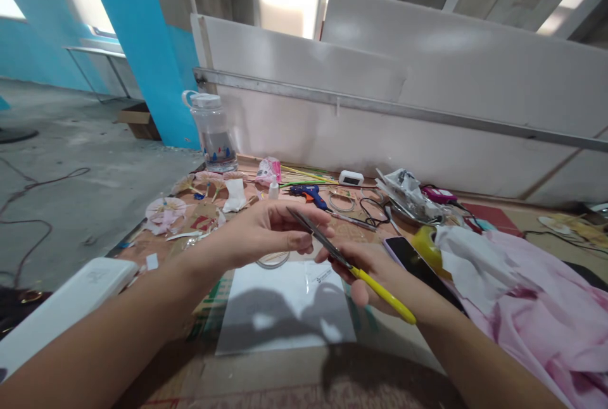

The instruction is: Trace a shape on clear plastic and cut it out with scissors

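My right hand (368, 263) is wrapped around a pair of scissors (384, 295) with yellow handles. Their long grey blades point up and left, crossing in front of the fingertips of my left hand (266, 232). The left thumb and fingers are drawn together near the blades. Anything between them is too small and blurred to make out. Below both hands lies a white sheet of paper (280, 314) in shadow, with a small clear packet (316, 276) on its upper right part. Part of a round coil (274, 262) shows behind the left hand.
A blue glue gun (311, 195), a small white bottle (273, 190) and thin sticks lie behind. At the left stand a water jug (216, 133) and a white box-like object (71, 314). A phone (418, 266), yellow tape roll (427, 247) and pink cloth (527, 301) are on the right.
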{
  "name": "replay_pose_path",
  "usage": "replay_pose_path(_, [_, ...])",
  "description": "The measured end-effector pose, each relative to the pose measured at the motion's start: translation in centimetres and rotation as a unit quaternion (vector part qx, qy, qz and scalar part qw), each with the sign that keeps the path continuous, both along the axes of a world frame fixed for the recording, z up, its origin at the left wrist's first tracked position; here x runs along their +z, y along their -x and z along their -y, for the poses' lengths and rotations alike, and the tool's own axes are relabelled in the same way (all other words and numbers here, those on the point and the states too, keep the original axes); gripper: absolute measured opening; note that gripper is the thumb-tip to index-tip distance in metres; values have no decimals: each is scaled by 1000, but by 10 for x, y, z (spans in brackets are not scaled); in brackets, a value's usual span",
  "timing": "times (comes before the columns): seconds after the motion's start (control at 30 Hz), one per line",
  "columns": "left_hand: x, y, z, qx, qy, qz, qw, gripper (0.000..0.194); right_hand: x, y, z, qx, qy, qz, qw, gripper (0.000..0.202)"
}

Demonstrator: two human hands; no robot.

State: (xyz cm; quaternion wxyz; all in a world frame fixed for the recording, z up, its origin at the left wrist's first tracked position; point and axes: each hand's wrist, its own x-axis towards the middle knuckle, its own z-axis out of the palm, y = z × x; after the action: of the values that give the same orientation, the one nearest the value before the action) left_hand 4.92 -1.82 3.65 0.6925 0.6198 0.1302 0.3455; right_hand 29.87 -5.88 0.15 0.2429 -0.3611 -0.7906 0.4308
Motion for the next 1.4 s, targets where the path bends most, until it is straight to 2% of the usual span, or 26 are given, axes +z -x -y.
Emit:
replay_pose_path(0.33, [2, 0, 1, 10, -34, -9, 999, 26, 1, 4, 1, -31, 54, -29, 998, 70])
replay_pose_path(0.57, [5, 0, 2, 13, -17, -20, 1000, 25, 7, 7, 4, -38, 89, -52, 994, 76])
replay_pose_path(0.87, [0, 2, -4, 16, -16, -39, 999, 26, 10, 6, 1, -79, 23, 31, 996, 73])
replay_pose_path(1.0, [-2, 1, -6, 53, -3, -70, 996, 28, 10, 9, -3, -98, 8, 53, 994, 61])
replay_pose_path(1.17, [-2, 5, -11, 81, -21, -115, 990, 32, 11, 10, -8, -85, 15, 68, 994, 53])
replay_pose_path(1.23, [0, 11, -15, 102, -46, -169, 979, 32, 7, 6, -11, -80, 25, 63, 994, 50])
replay_pose_path(1.3, [3, 19, -20, 145, -99, -244, 954, 30, 0, 0, -17, -78, 31, 45, 995, 46])
replay_pose_path(1.37, [5, 25, -24, 186, -176, -347, 902, 28, -12, -5, -26, -113, 15, -5, 993, 43])
replay_pose_path(1.4, [4, 26, -25, 190, -212, -404, 869, 27, -19, -7, -31, -159, 15, -48, 986, 43])
